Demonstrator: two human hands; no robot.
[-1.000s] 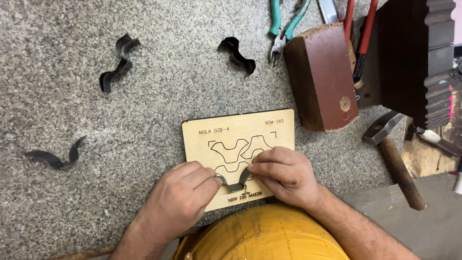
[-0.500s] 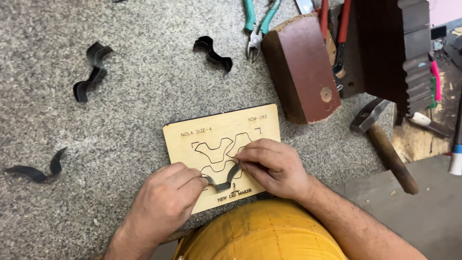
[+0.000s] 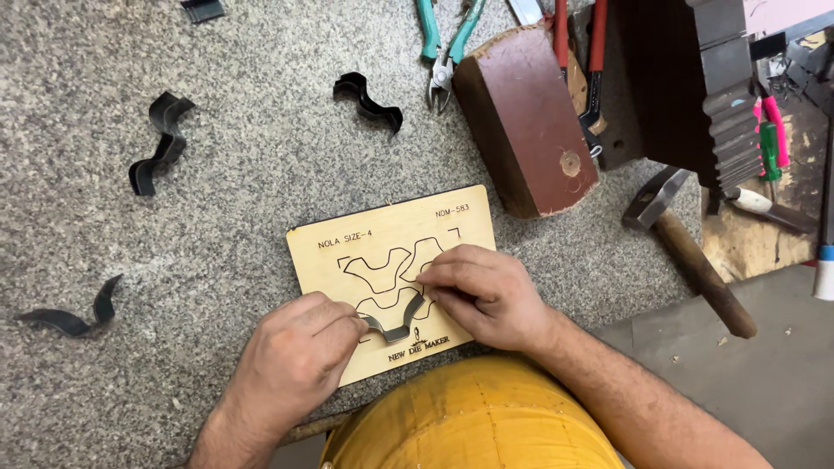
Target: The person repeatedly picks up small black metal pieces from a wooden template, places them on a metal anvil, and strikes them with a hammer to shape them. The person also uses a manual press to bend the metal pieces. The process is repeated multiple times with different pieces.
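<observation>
A pale wooden board (image 3: 330, 260) with a wavy cut outline lies on the speckled stone bench. A bent dark metal strip (image 3: 395, 326) stands on edge along the lower part of that outline. My left hand (image 3: 291, 365) pinches the strip's left end. My right hand (image 3: 478, 291) presses its right end against the board with the fingertips. Both hands rest on the board's near half.
Three more bent metal strips lie on the bench: one far left (image 3: 69, 317), one upper left (image 3: 161, 143), one at top centre (image 3: 369, 100). A dark red wooden block (image 3: 526, 117), teal-handled pliers (image 3: 443, 43), a hammer (image 3: 691, 252) and a tool rack (image 3: 730, 95) sit to the right.
The view has shifted so the board sits slightly lower and left. Both hands stay on the strip, with the fingers working it along the outline.
</observation>
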